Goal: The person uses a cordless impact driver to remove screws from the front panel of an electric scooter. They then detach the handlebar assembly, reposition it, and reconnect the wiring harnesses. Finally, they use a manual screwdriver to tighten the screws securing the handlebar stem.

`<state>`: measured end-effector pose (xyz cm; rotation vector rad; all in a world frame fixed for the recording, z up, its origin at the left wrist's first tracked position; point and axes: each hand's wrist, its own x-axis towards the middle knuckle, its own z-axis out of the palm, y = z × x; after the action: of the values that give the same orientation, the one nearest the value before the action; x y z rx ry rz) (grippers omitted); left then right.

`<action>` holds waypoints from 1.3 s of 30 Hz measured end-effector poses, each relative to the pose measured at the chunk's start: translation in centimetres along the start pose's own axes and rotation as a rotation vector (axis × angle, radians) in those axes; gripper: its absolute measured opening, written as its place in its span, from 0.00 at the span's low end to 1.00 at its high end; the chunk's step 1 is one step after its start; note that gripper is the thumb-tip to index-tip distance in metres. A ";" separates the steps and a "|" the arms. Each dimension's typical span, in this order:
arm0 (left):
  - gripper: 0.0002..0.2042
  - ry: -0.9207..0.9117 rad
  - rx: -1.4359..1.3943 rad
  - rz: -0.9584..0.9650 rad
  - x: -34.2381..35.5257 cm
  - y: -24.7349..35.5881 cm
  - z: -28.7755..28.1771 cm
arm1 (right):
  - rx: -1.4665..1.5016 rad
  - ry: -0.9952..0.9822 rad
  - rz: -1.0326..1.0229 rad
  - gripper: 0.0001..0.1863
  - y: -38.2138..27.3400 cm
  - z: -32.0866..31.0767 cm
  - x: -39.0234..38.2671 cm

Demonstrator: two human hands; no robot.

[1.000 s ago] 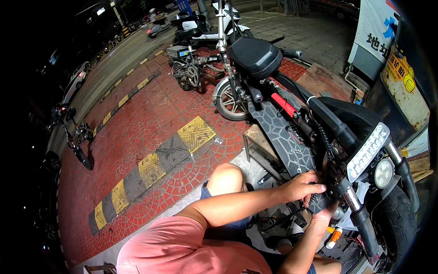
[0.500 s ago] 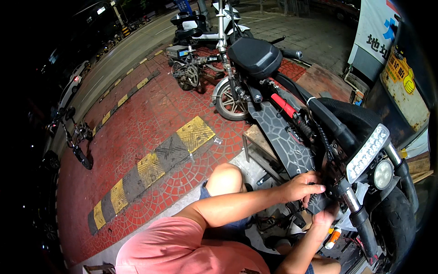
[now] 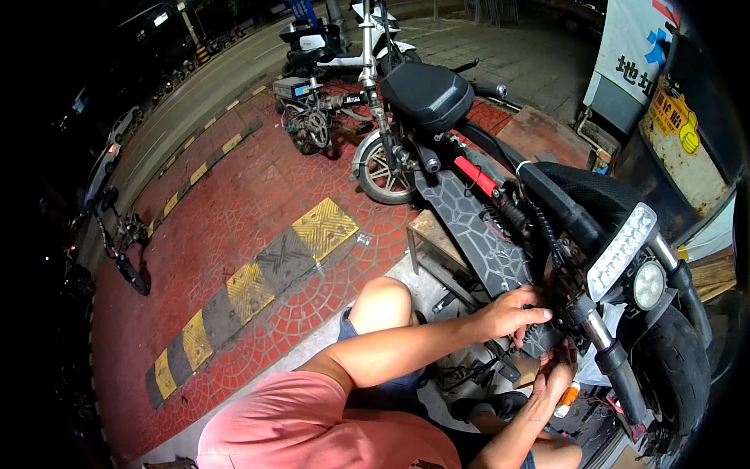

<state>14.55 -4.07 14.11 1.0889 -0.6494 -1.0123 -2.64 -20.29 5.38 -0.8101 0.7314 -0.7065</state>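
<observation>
My left hand [image 3: 520, 316] rests with curled fingers on the front end of a patterned deck [image 3: 488, 242] of an electric scooter, beside its dark steering joint. My right hand [image 3: 558, 369] is just below, fingers bent at the deck's lower edge; what they pinch is hidden. Around my hands are a fork tube [image 3: 601, 332], a bar lamp [image 3: 621, 252], a round lamp [image 3: 647, 291] and the front tyre [image 3: 678, 367]. Dark cables [image 3: 476, 366] lie under the deck, and a white-and-orange tube [image 3: 567, 400] lies by my right forearm.
A low stool [image 3: 430, 230] stands beside the deck. Other two-wheelers stand beyond: a white scooter [image 3: 344, 61], a folding bike [image 3: 308, 125] and a small bike [image 3: 125, 242]. A yellow-black ramp [image 3: 258, 285] crosses the red paving. A rusty panel [image 3: 695, 191] stands at right.
My right hand has shifted slightly, with its bent fingers now more visible below the deck's end. My left hand stays nearly in place. The whole view has shifted slightly left.
</observation>
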 end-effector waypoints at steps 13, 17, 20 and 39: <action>0.19 -0.002 0.003 -0.012 -0.4 0.3 0.0 | 0.431 -0.164 0.155 0.16 -0.6 0.2 0.2; 0.19 0.001 -0.020 -0.009 -0.3 0.1 0.0 | 0.634 -0.168 0.318 0.26 -3.1 4.0 -2.2; 0.19 -0.008 -0.022 -0.021 -0.1 -0.6 -0.4 | 0.667 -0.231 0.337 0.32 -3.7 5.8 -2.0; 0.18 -0.043 -0.043 0.037 0.4 -0.8 -0.6 | 0.709 -0.207 0.401 0.30 0.1 6.5 2.3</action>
<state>14.96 -4.28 13.17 1.0164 -0.6772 -1.0154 3.78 -19.55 7.80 -0.0758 0.3881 -0.4560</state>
